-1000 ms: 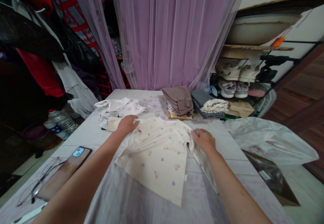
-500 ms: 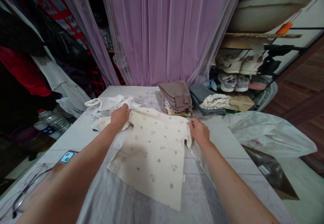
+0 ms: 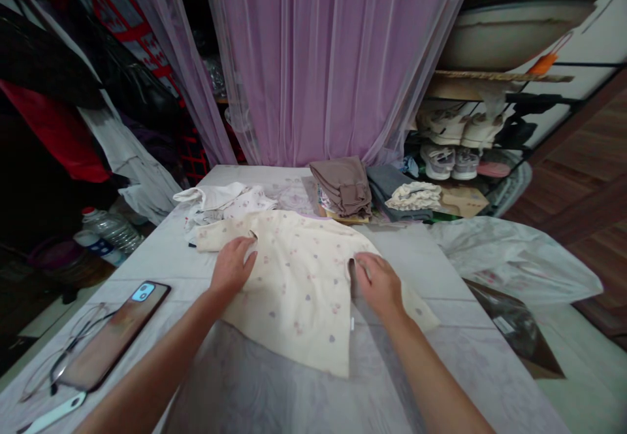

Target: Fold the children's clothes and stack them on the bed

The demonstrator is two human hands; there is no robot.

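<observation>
A cream long-sleeved child's top (image 3: 298,283) with small hearts and cherries lies spread on the table, neckline away from me. My left hand (image 3: 234,265) rests by the underarm on its left side, thumb and fingers apart. Near the other underarm, my right hand (image 3: 379,283) lies over the sleeve, its fingers slightly bent and loosely spread. That sleeve passes beneath the hand, and its cuff shows beyond the wrist. Crumpled white printed clothes (image 3: 230,200) lie just behind the left sleeve.
Folded brown trousers (image 3: 343,185) top a pile at the table's back, beside dark grey folded cloth (image 3: 392,185) and a ruffled cream item (image 3: 415,196). A phone (image 3: 117,336) and glasses (image 3: 73,349) lie at left. A plastic bag (image 3: 514,257) adjoins the right edge.
Both hands have let go of the top's shoulders and moved down to the underarms. The top now lies flatter, with its right sleeve out to the side. The phone shows more fully.
</observation>
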